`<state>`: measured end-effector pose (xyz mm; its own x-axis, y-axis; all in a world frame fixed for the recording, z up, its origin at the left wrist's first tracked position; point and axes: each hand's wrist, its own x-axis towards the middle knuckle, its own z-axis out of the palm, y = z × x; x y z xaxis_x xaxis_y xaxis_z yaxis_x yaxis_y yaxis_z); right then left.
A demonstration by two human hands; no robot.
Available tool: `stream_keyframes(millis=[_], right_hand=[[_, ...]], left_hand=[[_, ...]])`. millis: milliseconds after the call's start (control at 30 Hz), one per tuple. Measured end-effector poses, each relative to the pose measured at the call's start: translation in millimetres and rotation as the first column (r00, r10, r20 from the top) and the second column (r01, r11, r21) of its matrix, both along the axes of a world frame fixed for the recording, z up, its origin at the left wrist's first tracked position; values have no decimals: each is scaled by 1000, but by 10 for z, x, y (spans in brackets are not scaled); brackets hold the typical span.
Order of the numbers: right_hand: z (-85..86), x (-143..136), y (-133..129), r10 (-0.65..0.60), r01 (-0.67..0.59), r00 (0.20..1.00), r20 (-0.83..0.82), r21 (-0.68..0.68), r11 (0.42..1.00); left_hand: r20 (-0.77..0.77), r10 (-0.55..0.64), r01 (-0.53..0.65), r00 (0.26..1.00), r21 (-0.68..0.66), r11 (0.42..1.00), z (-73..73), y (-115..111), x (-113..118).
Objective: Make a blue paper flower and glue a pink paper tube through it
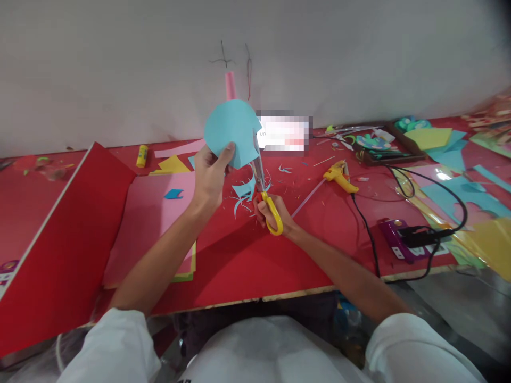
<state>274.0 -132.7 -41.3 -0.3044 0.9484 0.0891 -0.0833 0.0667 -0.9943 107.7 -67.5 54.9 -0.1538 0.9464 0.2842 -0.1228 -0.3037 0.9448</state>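
A rounded light-blue paper (229, 130) is raised above the red table, pinched by my left hand (213, 173) with the thumb on its face. My right hand (273, 210) grips the scissors (273, 214) by their yellow and red handles. The metal blades point up and meet the right edge of the paper, where its outline is jagged. Blue paper scraps (244, 190) lie on the table below. Behind the blue paper stands a pink paper tube (230, 86).
Pink sheets (147, 213) lie left, beside an upright red board (75, 234) and a glue stick (142, 156). A yellow glue gun (341, 176), its cord, a purple power strip (399, 242), a dark tray (411, 146) and coloured papers are on the right.
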Motion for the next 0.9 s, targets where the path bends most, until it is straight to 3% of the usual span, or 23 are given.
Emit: stream_keyframes(millis=[900], right_hand=[[35, -15, -10, -6, 5, 998, -57, -20, 1000]], left_hand=[[52, -47, 48, 998, -14, 999, -12, -80, 77]])
